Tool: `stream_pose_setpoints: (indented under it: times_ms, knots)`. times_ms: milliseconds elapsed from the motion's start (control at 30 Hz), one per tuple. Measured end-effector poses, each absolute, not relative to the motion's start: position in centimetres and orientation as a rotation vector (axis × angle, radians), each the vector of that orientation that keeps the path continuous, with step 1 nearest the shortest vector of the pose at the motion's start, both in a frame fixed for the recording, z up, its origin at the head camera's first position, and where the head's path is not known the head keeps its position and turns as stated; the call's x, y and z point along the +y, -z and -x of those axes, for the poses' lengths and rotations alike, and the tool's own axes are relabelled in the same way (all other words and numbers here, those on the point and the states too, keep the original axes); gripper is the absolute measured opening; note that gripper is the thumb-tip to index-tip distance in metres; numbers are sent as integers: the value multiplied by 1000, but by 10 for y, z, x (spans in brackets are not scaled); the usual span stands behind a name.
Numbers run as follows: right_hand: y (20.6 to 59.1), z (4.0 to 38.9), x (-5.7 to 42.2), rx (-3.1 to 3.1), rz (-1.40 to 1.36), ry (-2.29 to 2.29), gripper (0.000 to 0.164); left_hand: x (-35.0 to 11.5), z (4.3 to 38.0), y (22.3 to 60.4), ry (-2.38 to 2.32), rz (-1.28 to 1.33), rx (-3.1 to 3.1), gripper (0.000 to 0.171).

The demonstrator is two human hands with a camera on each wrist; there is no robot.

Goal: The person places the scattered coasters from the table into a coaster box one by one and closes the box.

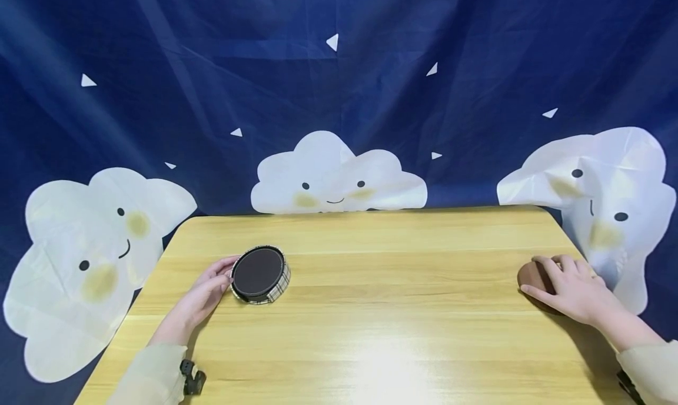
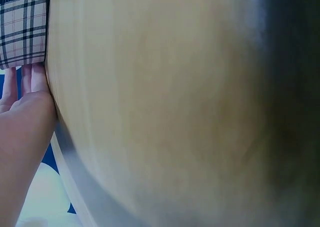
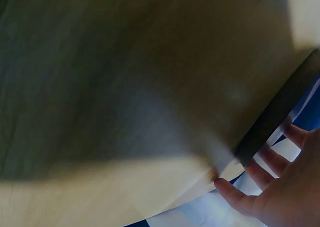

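At the left of the table, a round plaid coaster holder (image 1: 278,287) carries a dark brown disc on top. My left hand (image 1: 209,284) touches its left side, with the thumb nearer me and the fingers on the far side. In the left wrist view, fairly straight fingers (image 2: 26,82) meet the plaid wall. Near the right edge, my right hand (image 1: 577,290) lies over a round brown coaster (image 1: 534,278), gripping it from above with spread, bent fingers. Its dark rim (image 3: 280,104) shows in the right wrist view against the fingers. The palm hides part of it.
The light wooden table (image 1: 386,275) has rounded far corners. A dark blue curtain (image 1: 339,99) with white clouds hangs behind it and along both sides. Glare lies on the table near the front middle. Both wrists carry small black devices.
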State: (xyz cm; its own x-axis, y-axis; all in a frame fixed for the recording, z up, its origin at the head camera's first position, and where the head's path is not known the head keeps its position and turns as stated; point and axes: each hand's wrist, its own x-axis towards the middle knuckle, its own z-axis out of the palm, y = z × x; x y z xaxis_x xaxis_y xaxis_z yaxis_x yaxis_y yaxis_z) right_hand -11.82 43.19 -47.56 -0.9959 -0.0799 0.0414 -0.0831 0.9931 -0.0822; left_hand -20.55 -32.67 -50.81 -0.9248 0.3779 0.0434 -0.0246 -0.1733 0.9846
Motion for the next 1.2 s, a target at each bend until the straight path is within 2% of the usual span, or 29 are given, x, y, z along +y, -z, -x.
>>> stream_pose_setpoints:
  times_ms: [300,1200]
  knots:
    - [476,118,426,-3059,-196,-72,87,-327,204,507,-2180,-386,1832,55]
    - [472,127,427,-3040,-248,-41,79,-327,204,506,-2161,-381,1838,55]
